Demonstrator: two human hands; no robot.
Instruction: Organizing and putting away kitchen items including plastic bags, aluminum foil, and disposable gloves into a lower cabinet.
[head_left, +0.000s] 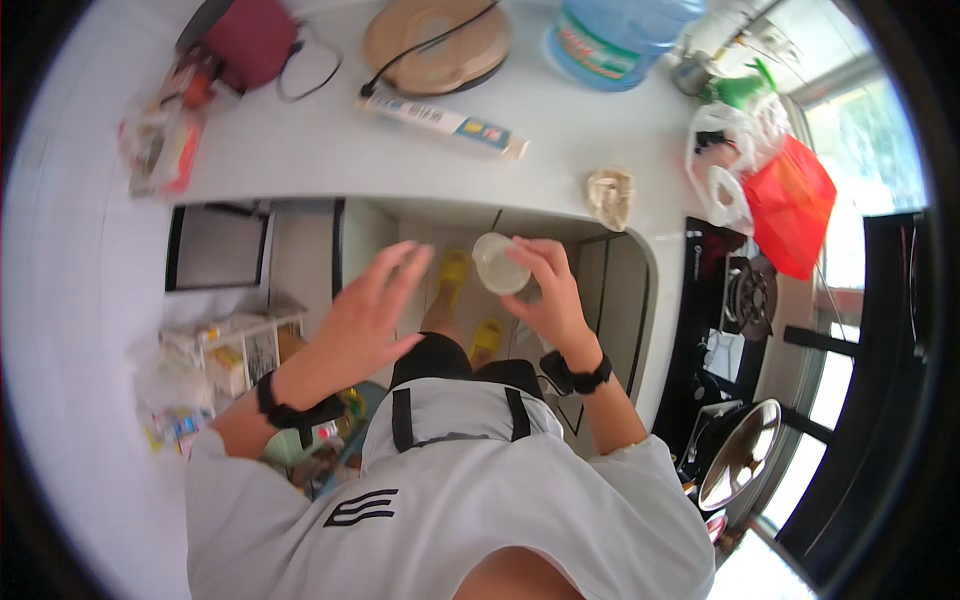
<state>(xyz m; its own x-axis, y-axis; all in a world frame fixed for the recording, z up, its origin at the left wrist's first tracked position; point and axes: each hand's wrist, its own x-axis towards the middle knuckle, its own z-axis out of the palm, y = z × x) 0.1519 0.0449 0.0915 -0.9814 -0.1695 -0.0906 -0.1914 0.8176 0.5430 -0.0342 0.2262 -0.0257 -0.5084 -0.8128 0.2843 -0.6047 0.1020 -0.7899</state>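
Note:
My right hand (551, 289) grips a small translucent plastic cup (501, 264) by its side, in front of the counter's edge. Its round shape faces up towards me; I cannot tell whether anything is in it. To the left of the cup, my left hand (375, 307) is raised with the fingers apart, holding nothing and slightly blurred. On the counter just beyond the right hand lies a crumpled beige cloth-like thing (611, 196). Both wrists wear black bands.
On the white counter (300, 161) are a long printed box (450, 124), a round beige appliance (435, 45), a blue water jug (619, 45) and a maroon appliance (251, 45). At right are a red bag (791, 206), a gas burner (752, 296) and a shiny pan lid (741, 456). A cluttered shelf (232, 349) stands left.

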